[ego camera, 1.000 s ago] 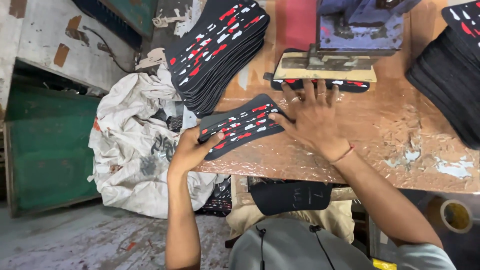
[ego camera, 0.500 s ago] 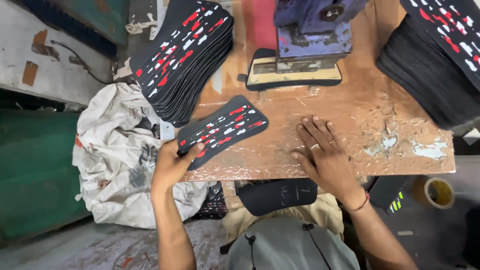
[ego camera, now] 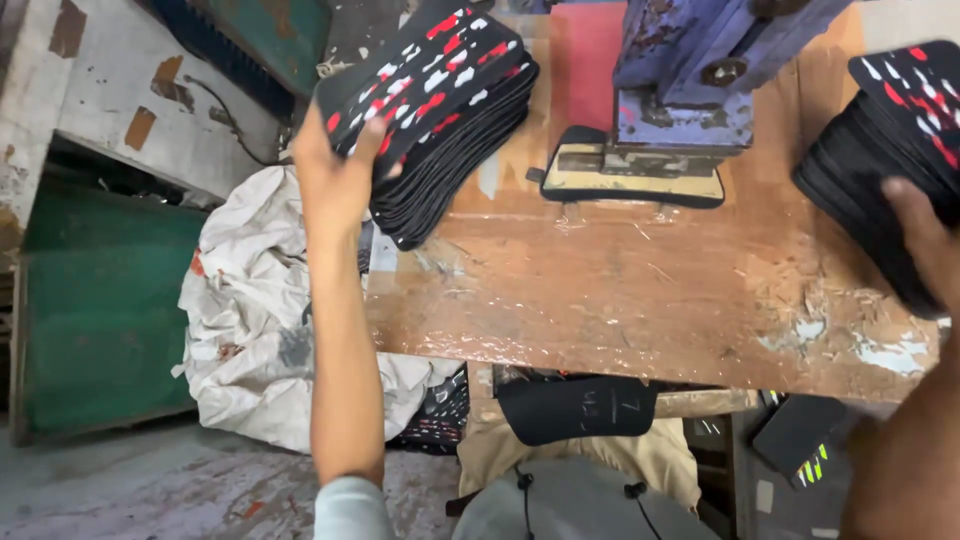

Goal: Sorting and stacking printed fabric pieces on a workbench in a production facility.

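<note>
Your worn wooden surface point(ego camera: 640, 290) fills the middle of the view, with a crumpled white sack point(ego camera: 260, 320) lying on the floor at its left edge. A blue press point(ego camera: 700, 70) stands at the far side, over a tan block with a black rim point(ego camera: 635, 180). On the far left corner sits a tall stack of black pieces printed with red and white marks point(ego camera: 450, 120); a second stack like it point(ego camera: 890, 150) sits at the right edge. Your left hand point(ego camera: 335, 185) grips the near end of the top black piece point(ego camera: 410, 70) on the left stack, fingers closed on it. Your right hand point(ego camera: 925, 240) rests with fingers spread against the side of the right stack.
</note>
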